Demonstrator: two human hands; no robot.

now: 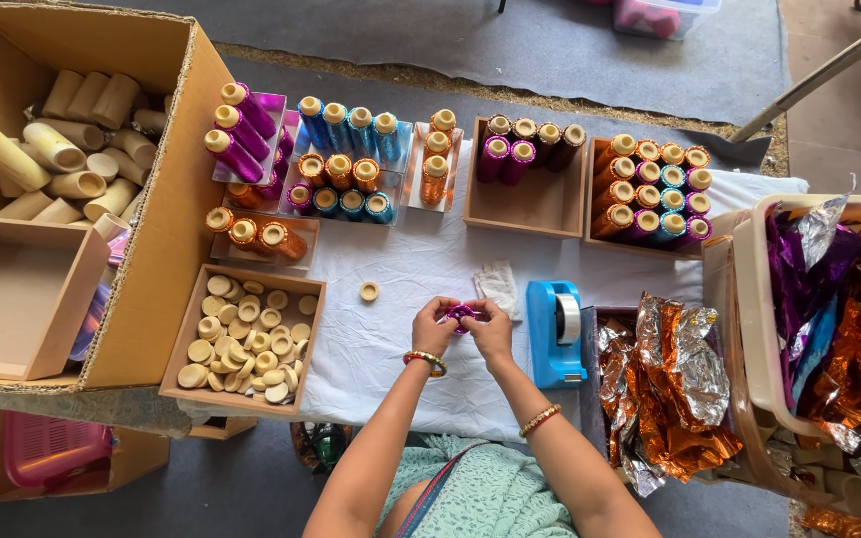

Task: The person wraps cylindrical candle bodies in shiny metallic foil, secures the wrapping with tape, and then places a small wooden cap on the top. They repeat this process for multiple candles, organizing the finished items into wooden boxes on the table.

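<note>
My left hand (434,324) and my right hand (491,327) meet over the white cloth (401,269), both pinching a small tube wrapped in purple foil (460,316). Only the tube's shiny top shows between my fingers. A single cream-coloured cap (369,291) lies on the cloth just left of my hands. A blue tape dispenser (555,332) stands right of my right hand. A small white scrap (498,283) lies beyond my right hand.
A tray of cream caps (243,344) sits at left, beside a big cardboard box of bare tubes (62,139). Trays of foil-wrapped tubes in purple, blue and orange (351,159) line the back. Crumpled foil sheets (665,384) fill a box and a bin (829,299) at right.
</note>
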